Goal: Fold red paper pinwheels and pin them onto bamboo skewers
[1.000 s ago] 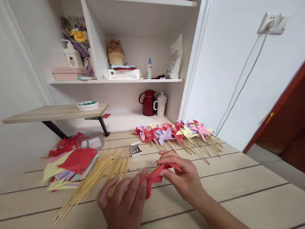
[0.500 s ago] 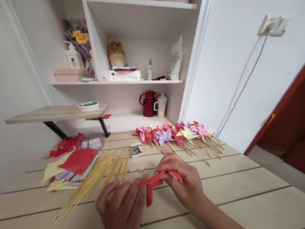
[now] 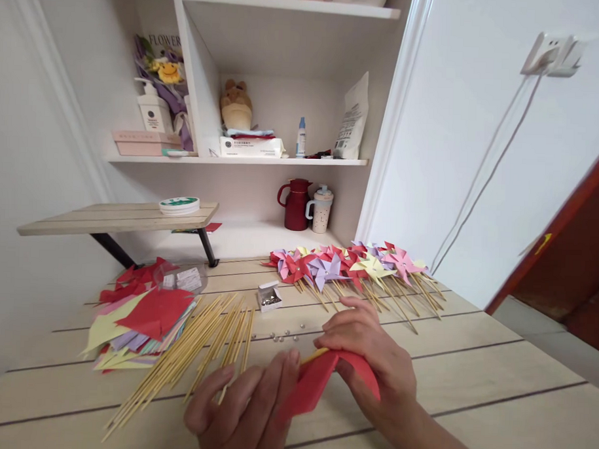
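Setting: by the look of it, a room in a home. Before you: one desk [image 3: 471, 374], white built-in shelves [image 3: 297, 6]. On the shelves, facing you: one plush [image 3: 237, 108], one pump bottle [image 3: 155, 113], one red jug [image 3: 297, 208], one lidded cup [image 3: 322, 212]. To your right: one socket [image 3: 550, 53] on a white wall [image 3: 446, 92].

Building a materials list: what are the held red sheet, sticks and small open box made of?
Held red sheet: matte, probably paper; thin, bends softly. Sticks: likely bare bamboo; straw-yellow, slender. Small open box: apparently matte white card; thin flap.
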`<action>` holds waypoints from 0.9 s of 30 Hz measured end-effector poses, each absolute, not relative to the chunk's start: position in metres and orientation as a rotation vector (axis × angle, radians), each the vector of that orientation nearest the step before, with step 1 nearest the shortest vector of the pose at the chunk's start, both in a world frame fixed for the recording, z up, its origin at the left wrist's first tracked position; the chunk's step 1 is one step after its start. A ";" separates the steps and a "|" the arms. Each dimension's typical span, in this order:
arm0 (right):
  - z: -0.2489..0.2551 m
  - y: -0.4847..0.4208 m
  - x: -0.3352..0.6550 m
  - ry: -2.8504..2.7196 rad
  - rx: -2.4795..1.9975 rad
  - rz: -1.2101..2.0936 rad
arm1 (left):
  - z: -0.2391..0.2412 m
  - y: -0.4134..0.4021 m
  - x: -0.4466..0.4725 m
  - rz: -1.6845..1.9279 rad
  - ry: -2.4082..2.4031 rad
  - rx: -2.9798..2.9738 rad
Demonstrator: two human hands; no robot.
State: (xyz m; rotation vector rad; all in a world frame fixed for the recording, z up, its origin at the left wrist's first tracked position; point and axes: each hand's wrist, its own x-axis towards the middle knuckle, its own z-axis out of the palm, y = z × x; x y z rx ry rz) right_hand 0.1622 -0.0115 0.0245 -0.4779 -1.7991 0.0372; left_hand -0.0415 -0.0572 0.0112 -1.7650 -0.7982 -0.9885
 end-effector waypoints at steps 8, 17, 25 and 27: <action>0.024 -0.016 0.165 -1.865 -0.564 -0.006 | 0.012 -0.057 -0.036 -1.052 -0.830 -1.773; 0.020 -0.010 0.158 -1.771 -0.612 0.114 | 0.000 -0.045 -0.030 -1.161 -0.928 -1.830; 0.018 0.018 0.164 -1.823 -1.034 0.831 | -0.018 -0.022 -0.013 -1.430 -1.322 -1.974; 0.017 0.021 0.166 -1.764 -1.047 0.969 | -0.023 -0.021 -0.013 -1.457 -1.362 -2.010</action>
